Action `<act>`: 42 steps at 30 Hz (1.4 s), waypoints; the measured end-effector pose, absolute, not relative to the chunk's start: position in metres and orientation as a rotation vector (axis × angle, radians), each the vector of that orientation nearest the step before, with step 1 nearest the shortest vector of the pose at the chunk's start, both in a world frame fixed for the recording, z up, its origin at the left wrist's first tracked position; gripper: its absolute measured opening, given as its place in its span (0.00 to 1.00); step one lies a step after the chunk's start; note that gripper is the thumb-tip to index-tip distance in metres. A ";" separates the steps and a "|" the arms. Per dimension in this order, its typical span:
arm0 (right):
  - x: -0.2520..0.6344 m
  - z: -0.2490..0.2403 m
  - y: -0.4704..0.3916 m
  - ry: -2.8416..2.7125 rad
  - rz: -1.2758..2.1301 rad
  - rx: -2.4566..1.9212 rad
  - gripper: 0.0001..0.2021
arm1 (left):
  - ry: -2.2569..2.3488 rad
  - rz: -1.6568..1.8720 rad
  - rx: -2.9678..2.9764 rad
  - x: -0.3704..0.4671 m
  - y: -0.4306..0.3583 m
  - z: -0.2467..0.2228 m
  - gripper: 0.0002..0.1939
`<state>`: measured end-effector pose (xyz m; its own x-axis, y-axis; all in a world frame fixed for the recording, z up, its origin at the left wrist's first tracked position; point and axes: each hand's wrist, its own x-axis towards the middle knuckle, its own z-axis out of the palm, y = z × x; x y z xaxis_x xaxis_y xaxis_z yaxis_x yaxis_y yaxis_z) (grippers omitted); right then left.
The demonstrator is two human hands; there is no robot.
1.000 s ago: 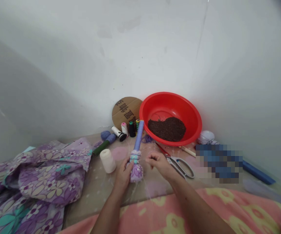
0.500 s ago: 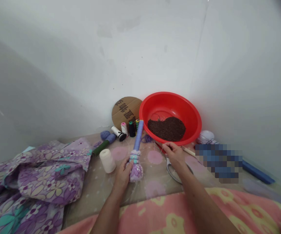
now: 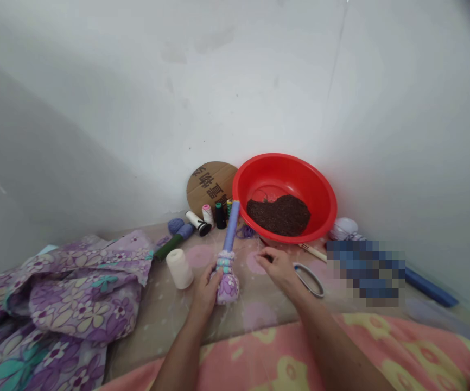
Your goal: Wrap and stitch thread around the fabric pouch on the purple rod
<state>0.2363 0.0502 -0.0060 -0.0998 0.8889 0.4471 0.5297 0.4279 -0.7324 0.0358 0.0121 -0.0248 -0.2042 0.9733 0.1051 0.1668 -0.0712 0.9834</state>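
My left hand (image 3: 209, 286) is closed around a floral-cloth-covered stick hammer (image 3: 227, 285), gripping its bundled, padded end at the side. The handle (image 3: 230, 231), wrapped in lilac, points away from me and leans near the red basin. To the right, my right hand (image 3: 279, 264) is raised with its thumb and fingertips pinched together. Whatever lies in that pinch is too fine to make out. Beneath the right wrist is a pair of scissors (image 3: 315, 293), partly covered, with a grey handle loop showing. A white thread cone (image 3: 180, 269) stands left of my left hand.
A red basin (image 3: 320, 182) holding dark grains (image 3: 284, 214) is at the back. Thread spools (image 3: 220, 216) and a cardboard disc (image 3: 206, 187) stand against the wall. Floral cloth (image 3: 84, 293) lies heaped at left. White yarn (image 3: 344, 228) sits right, near a blue roll (image 3: 432, 288).
My right hand has moved left and slightly nearer me, toward the hammer, uncovering more of the scissors' right loop. My left hand keeps its hold in place.
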 end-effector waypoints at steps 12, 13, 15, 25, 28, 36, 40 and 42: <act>0.194 -0.037 0.045 -1.852 0.981 -1.025 0.10 | 1.448 1.369 1.288 0.036 0.013 -0.024 0.19; 0.193 -0.037 0.045 -1.850 0.968 -1.040 0.09 | 1.444 1.373 1.296 0.036 0.012 -0.023 0.18; 0.191 -0.034 0.044 -1.849 0.906 -1.085 0.08 | 1.444 1.376 1.312 0.036 0.011 -0.021 0.18; 0.203 -0.001 0.029 -1.669 1.261 -0.861 0.05 | 1.449 1.379 1.323 0.036 0.012 -0.022 0.19; 0.205 0.005 0.024 -1.687 1.386 -0.766 0.04 | 1.442 1.399 1.286 0.035 0.013 -0.024 0.20; 0.209 0.003 0.019 -1.962 1.566 -0.576 0.07 | 1.434 1.388 1.273 0.038 0.009 -0.016 0.19; 0.219 0.014 0.012 -2.157 1.759 -0.444 0.10 | 1.401 1.427 1.226 0.039 0.009 -0.018 0.19; 0.226 0.023 0.009 -2.204 1.853 -0.376 0.12 | 1.403 1.425 1.201 0.039 0.010 -0.019 0.20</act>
<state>0.2259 0.0089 0.0233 -0.9389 0.3438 0.0154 0.0439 0.1641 -0.9855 0.0393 0.0097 -0.0188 -0.2423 0.9654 0.0967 0.0813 -0.0791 0.9935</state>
